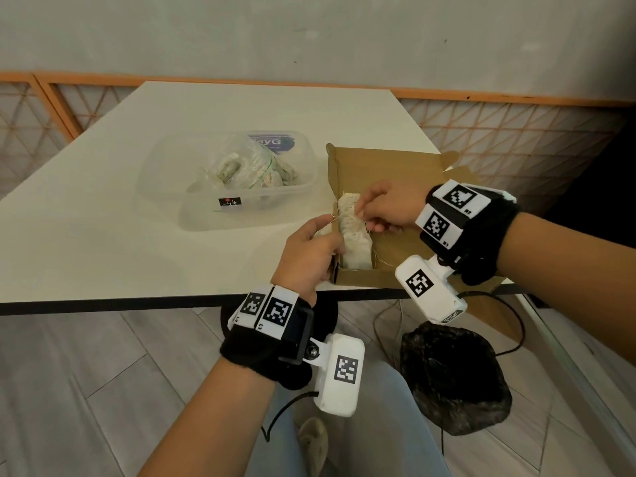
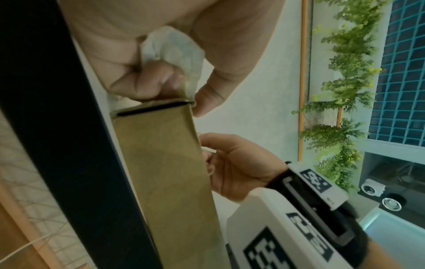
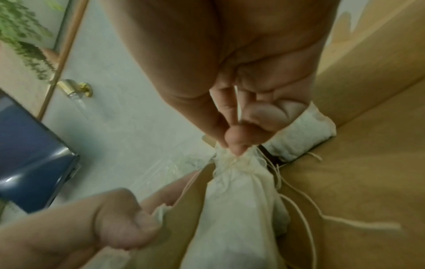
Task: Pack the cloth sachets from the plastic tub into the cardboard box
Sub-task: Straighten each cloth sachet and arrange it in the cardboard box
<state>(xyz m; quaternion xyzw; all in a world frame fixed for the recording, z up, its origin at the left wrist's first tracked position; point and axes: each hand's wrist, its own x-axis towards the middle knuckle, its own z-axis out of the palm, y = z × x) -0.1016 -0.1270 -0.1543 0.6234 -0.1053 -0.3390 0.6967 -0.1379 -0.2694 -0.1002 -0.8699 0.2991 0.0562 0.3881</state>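
Observation:
The clear plastic tub (image 1: 165,187) stands mid-table with several cloth sachets (image 1: 234,170) and a plastic bag inside. To its right lies the open cardboard box (image 1: 395,166), with pale sachets (image 1: 354,249) lined along its left wall. My right hand (image 1: 373,210) is over the box and pinches the gathered, tied top of one sachet (image 3: 234,209). Another sachet (image 3: 299,138) sits in the box corner beyond it. My left hand (image 1: 309,249) is outside the box's near-left corner. Its fingers (image 2: 149,81) are curled round a white cloth sachet (image 2: 170,49), against the box wall (image 2: 161,163).
The box sits close to the table's front edge (image 1: 137,301). A blue-labelled pack (image 1: 272,142) lies behind the tub. Below the table, a black bag (image 1: 454,380) and cables lie on the floor. An orange lattice railing (image 1: 516,132) runs behind the table.

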